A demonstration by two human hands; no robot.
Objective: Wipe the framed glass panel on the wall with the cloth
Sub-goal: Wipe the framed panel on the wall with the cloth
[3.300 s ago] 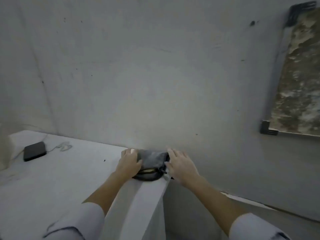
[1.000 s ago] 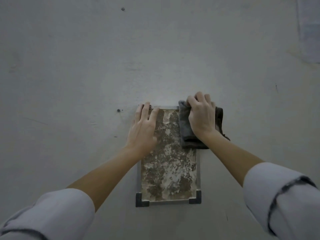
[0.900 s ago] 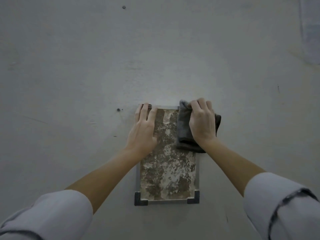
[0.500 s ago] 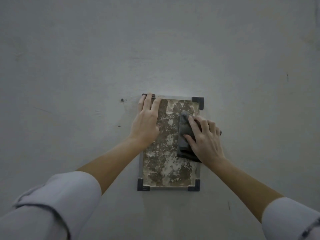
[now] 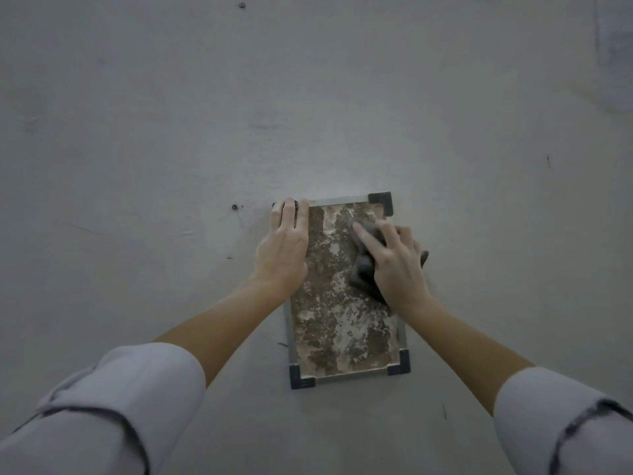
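While left hand (image 5: 282, 250) steadies—screw (image 5: 234, 207) beside.

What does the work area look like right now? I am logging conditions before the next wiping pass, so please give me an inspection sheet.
Surface: grey wall, scuffed, with small dark marks.
Job's things: framed glass panel mounted upright on the wall, glass blotched brown and pale, dark brackets at three visible corners; dark cloth pressed on the panel's upper right part.
Clutter: nothing seen.
Grippers: left hand flat on the panel's upper left edge, fingers over that corner; right hand holding the cloth against the glass.
Cables: nothing seen.
Surroundings: two small screws or bolts in the wall, one left of the panel, one near the top; pale sleeves at the bottom.
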